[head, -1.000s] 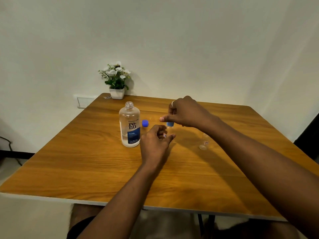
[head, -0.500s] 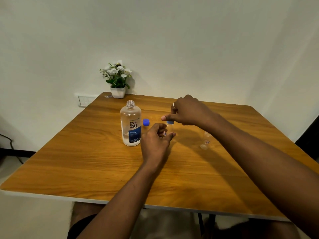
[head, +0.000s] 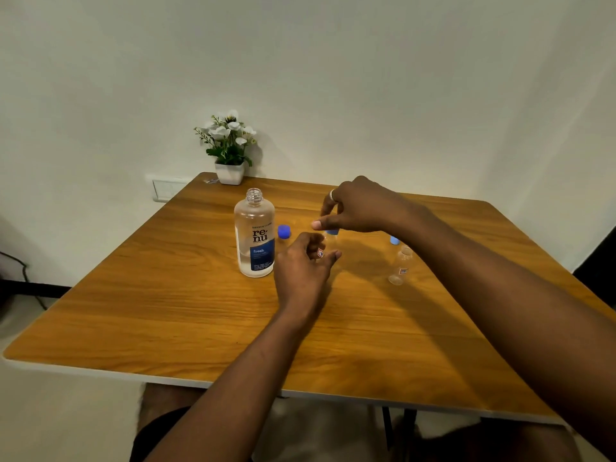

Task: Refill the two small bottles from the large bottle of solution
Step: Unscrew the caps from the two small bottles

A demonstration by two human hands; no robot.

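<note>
Our left hand (head: 303, 271) was curled round the first small bottle (head: 320, 252), thumb on one side and fingers on the other, holding it upright. We could not tell whether its base touched the tabletop (head: 166, 295). The bottle was clear and almost lost against the wood. A small red-and-white label showed between our fingers.

Directly above it, our right hand (head: 363, 208), a ring on one finger, pinched the bottle's pale cap (head: 332, 232) between thumb and fingertips. The cap sat at the neck. Whether it was threaded on or free, we could not tell.

Just left of our left hand stood the large bottle (head: 255, 235), upright, its neck open. It was clear plastic with a blue label reading "re-nu fresh". Its dark cap (head: 284, 232) lay on the tabletop between that bottle and our right thumb.

To the right of both hands, under our right forearm, the second small bottle (head: 400, 266) stood open. It was clear and bore the same red label. A second pale cap (head: 394, 240) lay just behind it.
</note>
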